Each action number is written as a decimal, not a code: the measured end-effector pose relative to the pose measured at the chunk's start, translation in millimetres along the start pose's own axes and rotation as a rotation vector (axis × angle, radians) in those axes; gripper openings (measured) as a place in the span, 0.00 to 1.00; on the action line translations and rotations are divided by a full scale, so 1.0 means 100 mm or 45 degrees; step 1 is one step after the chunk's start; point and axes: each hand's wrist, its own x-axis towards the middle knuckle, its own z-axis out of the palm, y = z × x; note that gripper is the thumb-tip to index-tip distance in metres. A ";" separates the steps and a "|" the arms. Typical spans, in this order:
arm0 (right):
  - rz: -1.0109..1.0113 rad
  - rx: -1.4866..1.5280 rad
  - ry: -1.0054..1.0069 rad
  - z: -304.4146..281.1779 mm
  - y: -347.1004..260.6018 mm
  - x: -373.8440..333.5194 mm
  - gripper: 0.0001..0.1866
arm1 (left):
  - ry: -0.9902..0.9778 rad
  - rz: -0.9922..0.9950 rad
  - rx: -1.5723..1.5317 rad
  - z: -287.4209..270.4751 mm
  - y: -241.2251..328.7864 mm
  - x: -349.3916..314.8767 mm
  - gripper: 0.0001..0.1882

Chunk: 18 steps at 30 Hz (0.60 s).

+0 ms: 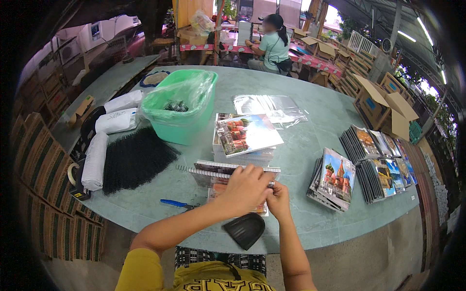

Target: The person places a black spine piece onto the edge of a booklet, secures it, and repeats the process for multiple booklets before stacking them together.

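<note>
Holding notebook (206, 178) | beneath left hand (247, 188) | right hand (278, 200) at coil end (271, 184)

- A bookbinding workshop, open-sided, under a steel-framed roof with fluorescent tubes (407, 36)
- Piles of spiral-bound notebooks (338, 175) and a heap of black binding coils (138, 160) across the broad bench (296, 155)
- Cardboard cartons (381, 104) around; a co-worker (274, 46) seated at another bench (310, 60)

- Daylight from the open sides spreads softly across my table (298, 133).
- Tube lamps (407, 36) glow white overhead, at upper right.
- Clear plastic sleeves (271, 109) ahead of me throw back glare.
- My left hand (246, 188) and right hand (278, 200) look fairly sharp.
- My view bends and fades to black toward the rim.
</note>
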 end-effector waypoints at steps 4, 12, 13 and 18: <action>-0.045 -0.124 -0.026 -0.04 0.07 -0.02 0.06 | -0.039 0.041 -0.103 0.13 -0.06 0.01 0.10; -0.074 -0.127 0.102 0.04 0.14 -0.05 0.05 | -0.062 0.077 -0.233 0.16 -0.10 0.02 0.07; -0.082 -0.175 0.105 0.03 0.16 -0.06 0.06 | -0.054 0.082 -0.241 0.16 -0.10 0.02 0.07; -0.080 -0.437 0.020 -0.02 0.00 -0.06 0.07 | 0.060 0.109 -0.059 0.00 -0.07 0.02 0.10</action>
